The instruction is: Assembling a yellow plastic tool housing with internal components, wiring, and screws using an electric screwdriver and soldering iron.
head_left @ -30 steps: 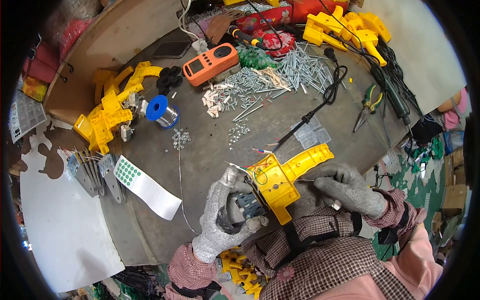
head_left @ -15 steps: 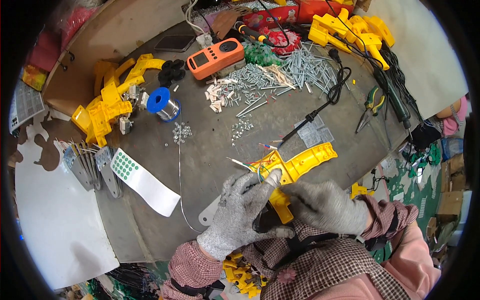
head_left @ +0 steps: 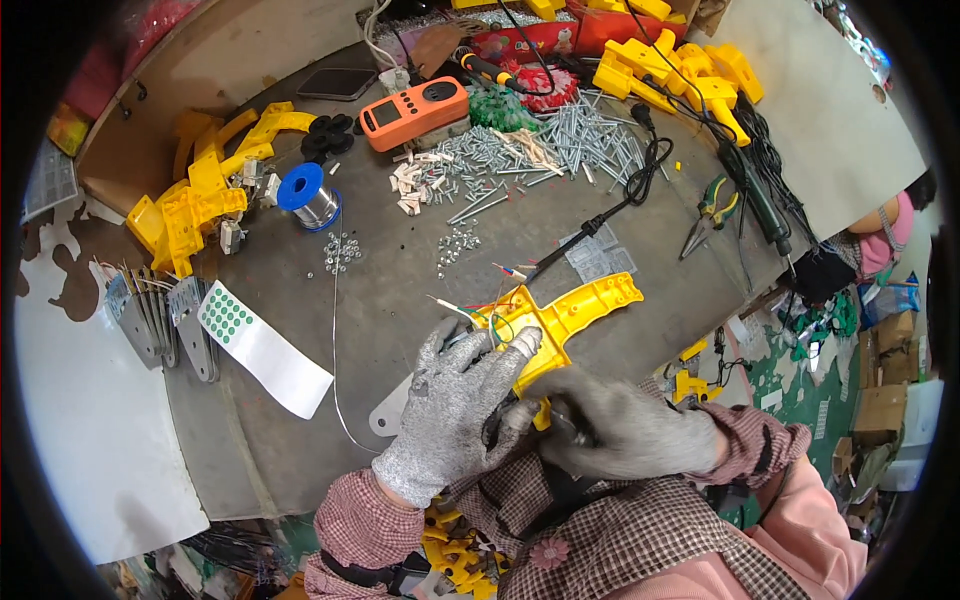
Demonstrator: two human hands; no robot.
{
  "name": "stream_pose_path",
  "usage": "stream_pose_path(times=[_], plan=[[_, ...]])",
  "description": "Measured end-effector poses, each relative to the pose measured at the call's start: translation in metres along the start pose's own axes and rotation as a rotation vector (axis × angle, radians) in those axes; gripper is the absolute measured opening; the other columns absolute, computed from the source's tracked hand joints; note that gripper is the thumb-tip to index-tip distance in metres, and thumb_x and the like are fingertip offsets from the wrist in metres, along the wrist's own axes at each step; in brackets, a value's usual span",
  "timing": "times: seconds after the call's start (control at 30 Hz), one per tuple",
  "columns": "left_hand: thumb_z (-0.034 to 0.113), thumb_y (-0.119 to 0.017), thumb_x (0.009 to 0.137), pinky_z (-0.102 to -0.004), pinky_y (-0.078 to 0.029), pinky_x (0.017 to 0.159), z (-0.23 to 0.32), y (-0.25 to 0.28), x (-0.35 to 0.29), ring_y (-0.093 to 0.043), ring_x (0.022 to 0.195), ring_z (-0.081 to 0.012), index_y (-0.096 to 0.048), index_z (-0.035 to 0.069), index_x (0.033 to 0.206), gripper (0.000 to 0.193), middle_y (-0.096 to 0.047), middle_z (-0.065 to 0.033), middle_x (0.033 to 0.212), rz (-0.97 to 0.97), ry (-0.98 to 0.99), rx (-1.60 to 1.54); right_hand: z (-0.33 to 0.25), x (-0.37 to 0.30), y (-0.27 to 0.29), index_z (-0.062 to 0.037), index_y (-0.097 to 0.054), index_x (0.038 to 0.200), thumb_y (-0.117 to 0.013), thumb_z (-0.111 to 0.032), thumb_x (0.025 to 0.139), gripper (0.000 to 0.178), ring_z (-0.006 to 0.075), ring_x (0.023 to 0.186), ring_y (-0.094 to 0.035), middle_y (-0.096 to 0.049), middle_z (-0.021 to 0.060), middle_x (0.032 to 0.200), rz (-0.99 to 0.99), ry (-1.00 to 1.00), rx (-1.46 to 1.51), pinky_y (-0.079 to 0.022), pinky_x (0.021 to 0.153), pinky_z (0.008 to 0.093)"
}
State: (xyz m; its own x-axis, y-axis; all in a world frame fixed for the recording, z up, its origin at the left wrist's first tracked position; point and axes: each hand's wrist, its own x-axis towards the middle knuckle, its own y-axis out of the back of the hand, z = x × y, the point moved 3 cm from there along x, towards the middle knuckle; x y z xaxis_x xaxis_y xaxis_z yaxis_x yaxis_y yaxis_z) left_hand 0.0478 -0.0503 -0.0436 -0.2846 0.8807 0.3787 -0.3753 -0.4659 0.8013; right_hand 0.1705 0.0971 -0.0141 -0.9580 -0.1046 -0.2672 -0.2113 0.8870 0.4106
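Note:
A yellow plastic tool housing half [head_left: 585, 305], open side up, lies at the table's near edge with thin coloured wires and white-sleeved leads on it. My left hand [head_left: 455, 400], in a grey glove, grips it, thumb pressed on its inner face. A black power cord [head_left: 560, 258] runs up from the housing. Over the housing's near end is my right hand [head_left: 625, 425], also gloved; motion smears its curled fingers, and whatever they hold is hidden. A grey metal plate with a hole [head_left: 388, 415] sticks out beside my left hand.
Screws [head_left: 500, 160] are heaped at the back, near an orange meter [head_left: 415, 112]. A blue solder spool [head_left: 308, 195], nuts [head_left: 342, 252] and a green-dotted label strip [head_left: 265, 350] lie left. Pliers [head_left: 708, 215] and a soldering iron [head_left: 765, 205] lie right; yellow housings [head_left: 195, 205] stand far left.
My right hand has moved down and slightly left, toward the housing's near end. My left hand still holds the housing. The whole scene has shifted left as my head turned.

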Motion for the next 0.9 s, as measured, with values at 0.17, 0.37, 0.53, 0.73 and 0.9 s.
stream_pose_path(times=[0.17,0.37,0.53,0.73,0.9], plan=[[0.051,-0.077,0.076,-0.0571,-0.028,0.115,0.004,-0.007,0.006,-0.057,0.112,-0.0361,-0.057,0.003,0.135,0.079,-0.064,-0.0173,0.112,-0.069,0.082,-0.010,0.059,-0.048,-0.036,0.0011,-0.037,0.138,-0.072,-0.010,0.086,0.063,0.0247,0.100,-0.064,-0.057,0.0181,0.113,-0.042,0.045,0.181,-0.055,0.081,0.0340],[0.044,-0.076,0.077,-0.0589,-0.025,0.117,0.013,-0.004,0.009,-0.055,0.116,-0.0370,-0.051,0.002,0.140,0.080,-0.062,-0.0182,0.115,-0.077,0.094,0.031,0.042,-0.041,-0.015,-0.0025,-0.057,0.125,-0.076,-0.016,0.085,0.046,0.0292,0.099,-0.066,-0.057,0.0167,0.116,0.094,0.547,-0.347,-0.056,0.086,0.0358],[0.034,-0.072,0.077,-0.0599,-0.024,0.117,0.016,-0.005,0.006,-0.055,0.116,-0.0366,-0.048,0.000,0.142,0.077,-0.061,-0.0179,0.117,-0.046,0.085,0.041,0.028,0.009,0.030,-0.0054,-0.057,0.128,-0.072,-0.026,0.092,0.044,0.0312,0.095,-0.066,-0.063,0.0166,0.106,0.139,0.180,0.007,-0.054,0.086,0.0377],[0.050,-0.074,0.081,-0.0576,-0.025,0.117,0.019,-0.008,0.009,-0.056,0.118,-0.0335,-0.050,0.000,0.139,0.081,-0.063,-0.0149,0.121,0.002,0.095,0.041,0.038,0.024,0.030,-0.0032,-0.057,0.130,-0.064,-0.033,0.093,0.049,0.0358,0.102,-0.064,-0.061,0.0168,0.115,0.166,0.680,-0.645,-0.053,0.089,0.0434],[0.062,-0.075,0.076,-0.0551,-0.026,0.118,0.013,-0.013,0.005,-0.057,0.119,-0.0315,-0.051,0.001,0.138,0.090,-0.063,-0.0139,0.123,0.017,0.093,0.031,0.025,0.028,0.033,-0.0036,-0.055,0.133,-0.066,-0.032,0.092,0.051,0.0370,0.104,-0.064,-0.063,0.0186,0.115,0.021,0.273,-0.393,-0.053,0.088,0.0429]])
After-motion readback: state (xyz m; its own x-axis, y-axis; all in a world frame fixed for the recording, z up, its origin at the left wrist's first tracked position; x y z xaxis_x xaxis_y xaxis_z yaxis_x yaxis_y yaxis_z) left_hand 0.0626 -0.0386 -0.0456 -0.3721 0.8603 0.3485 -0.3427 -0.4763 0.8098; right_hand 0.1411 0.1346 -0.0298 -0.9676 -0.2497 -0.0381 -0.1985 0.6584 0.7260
